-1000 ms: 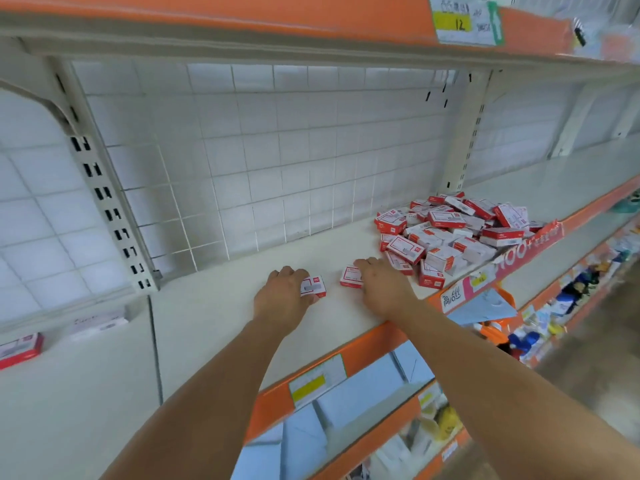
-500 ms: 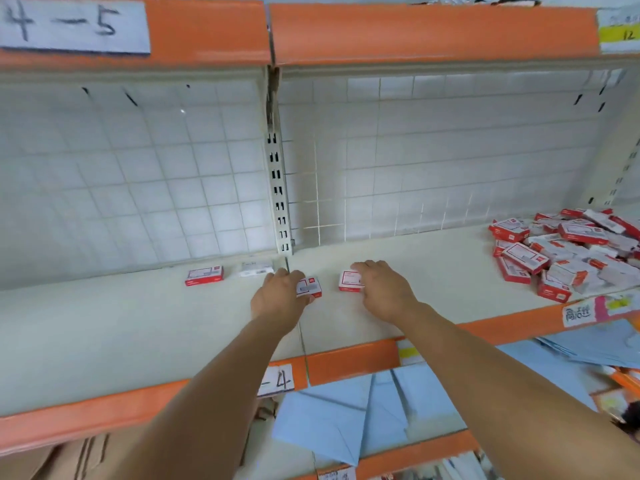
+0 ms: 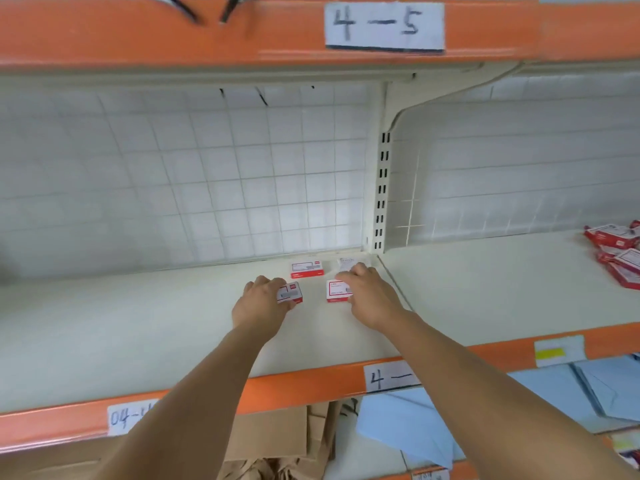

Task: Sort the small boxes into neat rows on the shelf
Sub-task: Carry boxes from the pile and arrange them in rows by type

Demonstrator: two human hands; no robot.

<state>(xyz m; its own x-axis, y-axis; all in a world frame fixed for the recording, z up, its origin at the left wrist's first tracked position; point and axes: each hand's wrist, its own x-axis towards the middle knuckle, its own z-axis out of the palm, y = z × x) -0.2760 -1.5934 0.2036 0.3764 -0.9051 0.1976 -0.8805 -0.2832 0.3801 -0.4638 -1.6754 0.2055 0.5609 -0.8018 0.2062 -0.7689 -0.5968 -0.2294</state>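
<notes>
Both hands reach palm-down: left hand and right hand each grip a small box.

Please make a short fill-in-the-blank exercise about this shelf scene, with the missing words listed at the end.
1. Each hand, the left hand and the right hand, holds one small red and white ____.
2. The paper label on the orange rail above reads 4 - ____.
3. The pile of unsorted boxes lies at the ____ edge of the view.
4. Under the shelf lie blue envelopes and ____ cardboard.

Missing words: box; 5; right; brown
</notes>
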